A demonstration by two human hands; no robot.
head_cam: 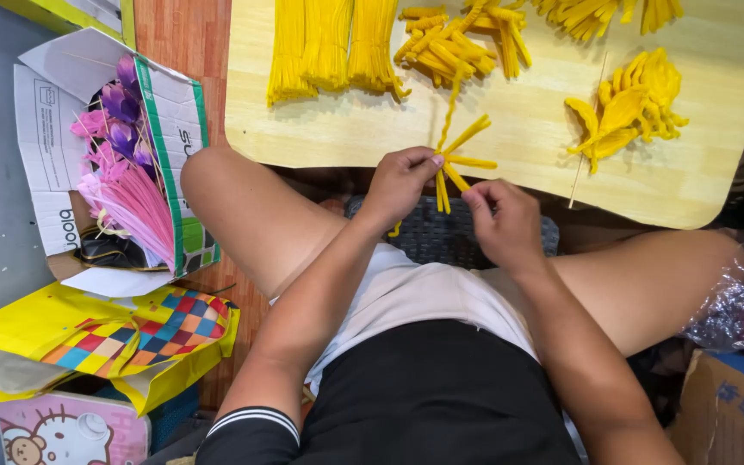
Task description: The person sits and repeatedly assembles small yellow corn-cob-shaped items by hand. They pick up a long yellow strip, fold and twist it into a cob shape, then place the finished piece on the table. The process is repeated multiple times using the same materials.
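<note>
Black shirt and white shorts (406, 297) fill the foreground, bare knees either side. Left hand (399, 183) pinches a small bunch of yellow pipe cleaners (456, 164) at its centre; right hand (501, 220) grips a lower strand w/ fingertips, both closed narrow. Bunch sits just over the near edge of the wooden board (337, 129), w/ more yellow bundles (329, 43) behind & a cardboard box (53, 129) of pink/purple pieces off to one side.

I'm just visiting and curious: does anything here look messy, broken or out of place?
Nothing looks broken or spilled. The left hand and right hand pinch a cluster of yellow pipe cleaners. Only the cardboard box lies tipped over, with its purple and pink flowers sticking out.
</note>
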